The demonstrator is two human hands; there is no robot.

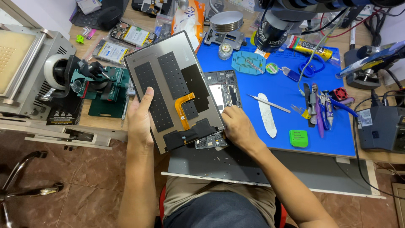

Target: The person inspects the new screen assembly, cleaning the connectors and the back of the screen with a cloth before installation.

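Over the blue mat, the tablet screen panel tilts up, back side showing, orange flex cable exposed; left hand grips its edge; right hand presses fingers on the open tablet body beneath; tweezers lie nearby.

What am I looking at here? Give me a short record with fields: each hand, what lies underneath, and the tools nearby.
left hand: holds the lifted tablet screen panel by its left edge, back side up
right hand: rests at the panel's right edge, on the open tablet body
link: orange flex cable on the panel's back
surface: blue work mat
nearby: white pry tool, tweezers, green square box
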